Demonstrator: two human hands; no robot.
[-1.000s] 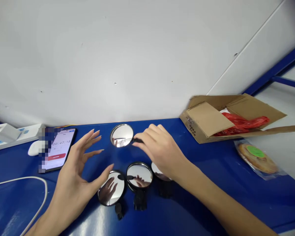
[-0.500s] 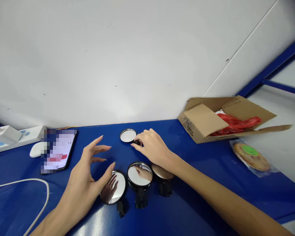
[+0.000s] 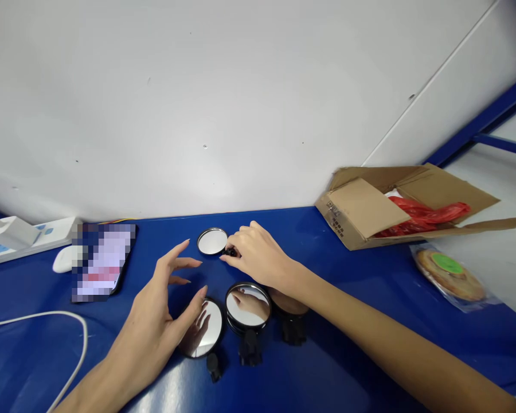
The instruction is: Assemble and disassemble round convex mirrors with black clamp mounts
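Head view: R hand pinching black mount of round mirror; L hand open, just beside 2nd mirror.

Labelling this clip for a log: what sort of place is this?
Probably a small workshop or packing bench: a glossy blue bench top, round black-rimmed mirrors set out in a group, and an open brown cardboard box.

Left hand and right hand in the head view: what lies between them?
In the head view, a round mirror lies between the left hand and the right hand, with its black mount at the right hand's fingertips.
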